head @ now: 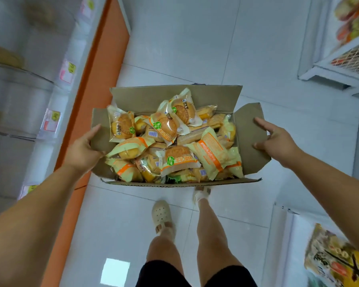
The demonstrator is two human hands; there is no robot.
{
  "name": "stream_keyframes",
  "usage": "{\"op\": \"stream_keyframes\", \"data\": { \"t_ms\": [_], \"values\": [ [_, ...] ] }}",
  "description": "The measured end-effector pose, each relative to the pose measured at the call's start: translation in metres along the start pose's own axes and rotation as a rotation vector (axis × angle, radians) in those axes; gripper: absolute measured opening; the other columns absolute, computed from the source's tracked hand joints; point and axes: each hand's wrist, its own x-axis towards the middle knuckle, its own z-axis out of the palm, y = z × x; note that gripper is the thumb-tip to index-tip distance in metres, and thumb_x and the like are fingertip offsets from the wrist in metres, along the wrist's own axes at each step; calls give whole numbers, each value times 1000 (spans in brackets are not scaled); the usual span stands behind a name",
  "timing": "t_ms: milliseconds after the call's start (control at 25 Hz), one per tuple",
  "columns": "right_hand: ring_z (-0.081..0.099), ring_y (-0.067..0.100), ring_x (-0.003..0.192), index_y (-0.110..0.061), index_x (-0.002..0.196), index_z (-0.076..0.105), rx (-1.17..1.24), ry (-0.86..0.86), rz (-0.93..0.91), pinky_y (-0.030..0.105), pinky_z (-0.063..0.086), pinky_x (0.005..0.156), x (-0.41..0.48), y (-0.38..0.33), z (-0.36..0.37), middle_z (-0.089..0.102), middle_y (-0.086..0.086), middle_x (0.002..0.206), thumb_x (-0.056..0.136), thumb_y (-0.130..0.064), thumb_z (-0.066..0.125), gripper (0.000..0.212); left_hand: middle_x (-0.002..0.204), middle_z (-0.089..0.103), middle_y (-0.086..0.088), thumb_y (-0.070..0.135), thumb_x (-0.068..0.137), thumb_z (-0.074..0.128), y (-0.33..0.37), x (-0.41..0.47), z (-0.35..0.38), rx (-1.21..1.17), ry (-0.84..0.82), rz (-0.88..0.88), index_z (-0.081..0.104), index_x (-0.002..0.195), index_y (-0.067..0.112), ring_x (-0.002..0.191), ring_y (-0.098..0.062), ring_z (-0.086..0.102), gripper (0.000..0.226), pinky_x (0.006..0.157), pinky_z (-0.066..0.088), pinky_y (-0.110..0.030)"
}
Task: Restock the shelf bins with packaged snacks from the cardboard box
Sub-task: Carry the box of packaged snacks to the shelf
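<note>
The box (174, 94) is open at top, all flaps out, and the snacks (174, 146) fill it to the rim: yellow-orange packs w/ round cakes inside, piled loose, some standing up at the far side.

L hand (82, 150) is at the L side of the box, on the L flap (98, 141). The thumb lies on the flap's upper face and the other fingers go under it, hidden, so the hand is closed round the flap. R hand (278, 141) is at the R side, on the R flap (247, 137). Two fingers press on the flap's inner face and the rest curl over its outer edge; it grips the flap too. Neither hand touches a snack.

Left of the box is a shelf (19, 90), blurred, w/ price tags (50, 121) on its front edges and an orange strip (95, 83) at its base. Beyond the box is white tile floor (195, 38). Far right of the box is a white rack (340, 59) w/ coloured goods. On the near side are the person's legs and a beige shoe (161, 214); the box's near edge covers part of the other foot. Near right of the box is a printed bag (336, 262).
</note>
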Motion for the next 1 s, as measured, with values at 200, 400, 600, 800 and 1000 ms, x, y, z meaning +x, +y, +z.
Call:
{"op": "stream_keyframes", "data": {
  "t_ms": [200,400,600,800,1000],
  "values": [
    [62,27,102,-49,136,47,-176,-112,-148,43,53,94,86,-103,-9,56,1,133,76,5,71,84,144,50,-1,-3,79,71,11,21,-8,-83,97,-164,39,148,34,123,-25,54,85,93,45,-30],
    [62,25,102,-59,126,46,-288,-244,-250,39,52,93,153,-214,11,58,1,132,77,5,71,85,143,51,-4,3,79,72,6,29,-16,-200,148,-325,36,149,35,121,-27,56,85,103,46,-40],
    [64,26,97,-60,121,48,-378,-351,-343,39,54,90,206,-306,61,61,2,125,78,6,71,83,141,53,-5,10,78,75,-1,42,-16,-298,245,-455,39,147,34,121,-29,55,82,104,45,-41],
    [64,27,98,-58,123,50,-460,-443,-369,42,53,94,252,-368,109,63,8,122,77,7,71,83,138,56,-9,7,80,71,2,59,-21,-273,304,-535,38,147,38,117,-33,58,80,97,50,-43],
    [65,22,104,-59,123,50,-572,-561,-447,43,53,95,309,-414,151,60,-7,129,76,7,70,83,131,62,-12,7,80,68,28,70,1,-313,416,-657,39,146,40,109,-34,61,79,91,50,-40]
  ]
}}
